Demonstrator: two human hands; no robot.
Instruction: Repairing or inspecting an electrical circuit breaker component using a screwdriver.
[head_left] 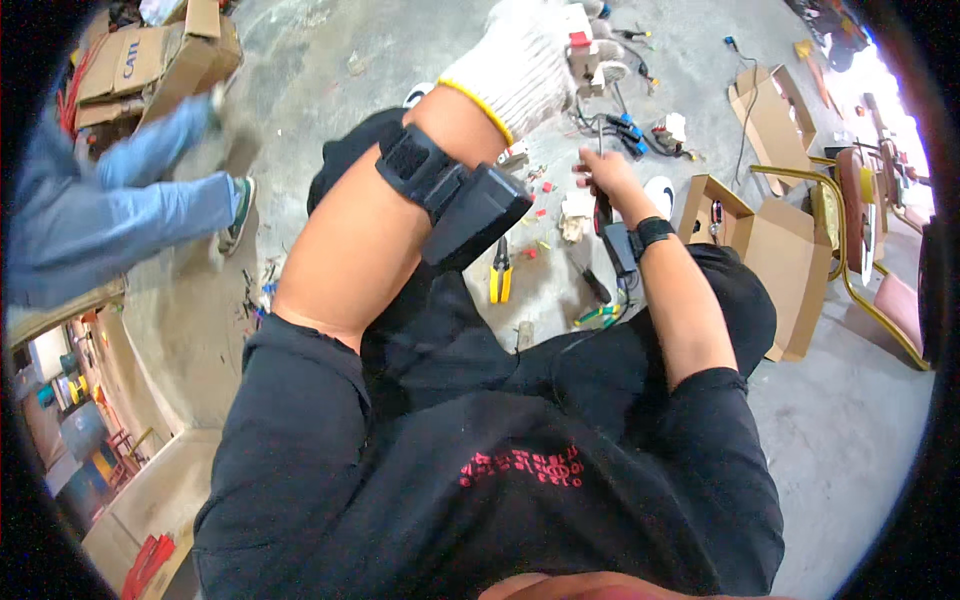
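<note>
My left hand (520,70) wears a white knit glove with a yellow cuff. Its fingers close around a whitish piece with a red patch (580,40), mostly hidden by the glove. Bare, my right hand (612,178) is wrapped on a screwdriver with a red and black handle (602,212); its thin shaft points away from me, toward black cables with blue connectors (628,132). Between my legs lie yellow-handled pliers (501,283), a black-handled tool (595,287), a crumpled whitish cloth or glove (576,215) and small red scraps.
An open cardboard box (785,245) stands by my right knee, near gold-framed chairs (890,300). Another flattened carton (775,110) lies beyond. On the left, a person in blue jeans (170,215) stands or walks close by, with cartons (125,65) behind.
</note>
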